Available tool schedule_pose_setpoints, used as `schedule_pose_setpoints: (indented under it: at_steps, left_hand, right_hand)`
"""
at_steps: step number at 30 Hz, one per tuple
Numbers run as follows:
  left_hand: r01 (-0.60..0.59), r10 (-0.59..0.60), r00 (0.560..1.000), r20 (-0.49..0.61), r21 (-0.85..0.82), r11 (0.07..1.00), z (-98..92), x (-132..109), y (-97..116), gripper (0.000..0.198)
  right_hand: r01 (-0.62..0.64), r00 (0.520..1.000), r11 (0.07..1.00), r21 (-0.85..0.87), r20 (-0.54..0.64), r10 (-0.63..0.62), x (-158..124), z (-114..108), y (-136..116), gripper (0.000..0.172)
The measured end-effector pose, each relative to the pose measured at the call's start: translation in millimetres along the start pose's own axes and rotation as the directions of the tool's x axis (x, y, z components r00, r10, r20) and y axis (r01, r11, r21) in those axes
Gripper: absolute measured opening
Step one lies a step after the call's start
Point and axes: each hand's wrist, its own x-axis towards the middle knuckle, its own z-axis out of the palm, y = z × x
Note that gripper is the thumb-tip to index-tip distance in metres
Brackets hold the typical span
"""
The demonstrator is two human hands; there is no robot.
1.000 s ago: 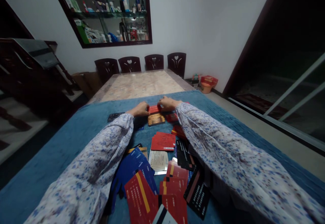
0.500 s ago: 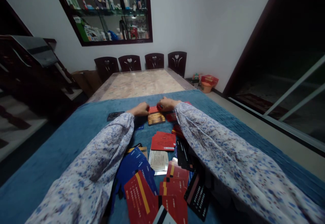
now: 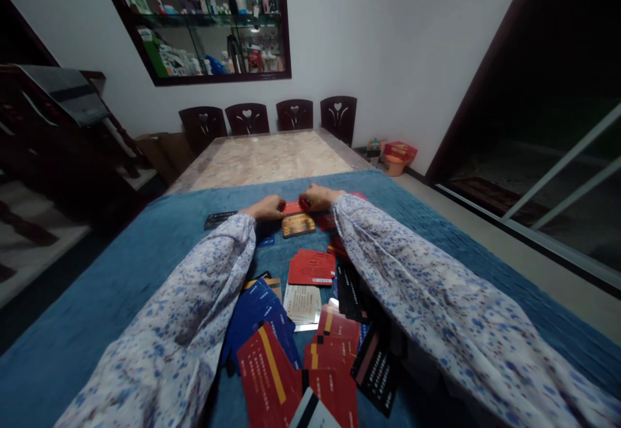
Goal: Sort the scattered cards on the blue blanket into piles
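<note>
My left hand [image 3: 268, 208] and my right hand [image 3: 317, 198] are stretched out to the far part of the blue cloth, fingers curled in. Between them lie red cards [image 3: 294, 208], pinched at the left and right edges; my fingers hide part of them. A gold card stack [image 3: 298, 225] sits just nearer. Black cards [image 3: 220, 219] lie left of my left hand, and dark red cards [image 3: 326, 222] are partly covered beside my right wrist. Closer in are a red card pile [image 3: 312, 267], pale cards [image 3: 303, 305], blue cards [image 3: 259, 318], and more red cards [image 3: 272, 379].
Black cards [image 3: 378, 370] lie by my right sleeve. A blue cloth [image 3: 145, 253] covers the near part of the marble-look table [image 3: 266, 156]. Several dark chairs [image 3: 247, 119] stand at its far end. An orange bucket [image 3: 394, 165] is on the floor at right.
Both hands stay at the red cards with hardly any movement. The view has shifted very slightly.
</note>
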Motion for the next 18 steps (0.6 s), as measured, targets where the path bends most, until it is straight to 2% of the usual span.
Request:
schedule_pose_setpoints:
  at_steps: [10, 18]
  left_hand:
    - [-0.004, 0.004, 1.000, 0.019, 0.036, 0.999, -2.9, -1.4, 1.3, 0.015]
    - [0.087, -0.085, 0.996, -0.032, 0.066, 0.994, -6.2, -9.1, 7.1, 0.042]
  right_hand:
    - [-0.012, 1.000, 1.000, -0.002, 0.018, 0.012, 0.2, -1.8, 0.3, 0.040]
    - [-0.039, 0.999, 0.998, 0.040, 0.004, 0.038, -0.5, -3.6, 7.1, 0.051]
